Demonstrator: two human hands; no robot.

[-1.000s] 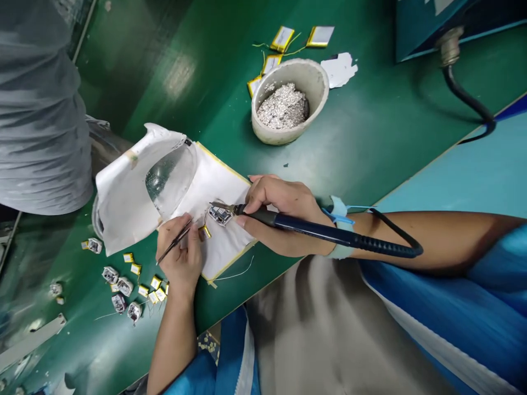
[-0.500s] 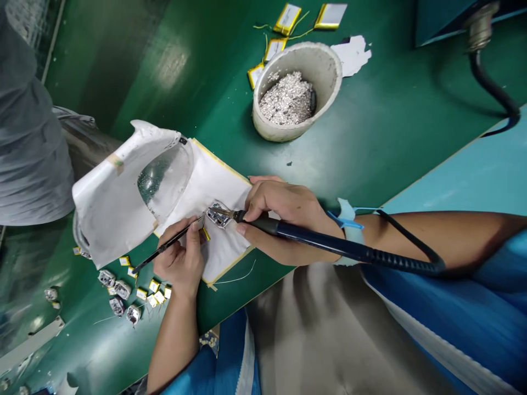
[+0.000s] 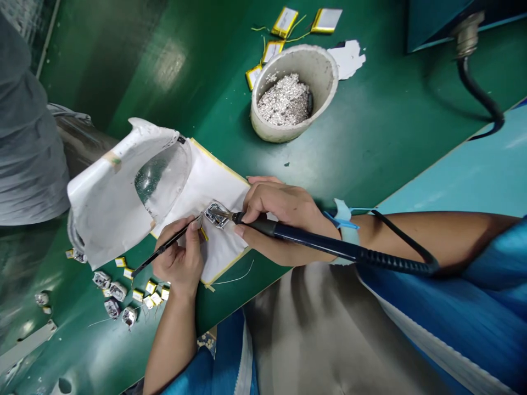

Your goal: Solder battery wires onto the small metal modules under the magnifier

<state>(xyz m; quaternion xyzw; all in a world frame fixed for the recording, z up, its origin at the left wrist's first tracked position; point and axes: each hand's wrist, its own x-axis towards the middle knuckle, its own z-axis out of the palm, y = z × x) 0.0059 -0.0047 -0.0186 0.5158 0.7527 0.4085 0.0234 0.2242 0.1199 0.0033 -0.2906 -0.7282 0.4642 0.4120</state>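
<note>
My right hand (image 3: pixel 284 216) is closed around a soldering iron (image 3: pixel 317 240), whose tip reaches onto a small circuit board in a rounded casing (image 3: pixel 216 214). The casing lies on a white cloth pad (image 3: pixel 224 249) with yellow edges. In my left hand (image 3: pixel 181 252) is a pair of black tweezers (image 3: pixel 164 246), pinched, with the points at the casing's left edge. Just below those points sits a small yellow-edged battery (image 3: pixel 204 234), partly hidden by my left fingers. A blue wrist strap (image 3: pixel 346 225) circles my right wrist.
A pot of silvery solder bits (image 3: pixel 258 123) stands at the back, beside yellow-edged batteries (image 3: pixel 285 22). A white hood with a clear window (image 3: pixel 99 197) is left of the pad. Several casings (image 3: pixel 118 291) and small batteries (image 3: pixel 155 299) lie lower left. Another person's grey sleeve (image 3: pixel 31 137) is far left.
The view has shifted slightly. Both hands stay nearly in place, with the soldering iron tip and the tweezers still at the casing.
</note>
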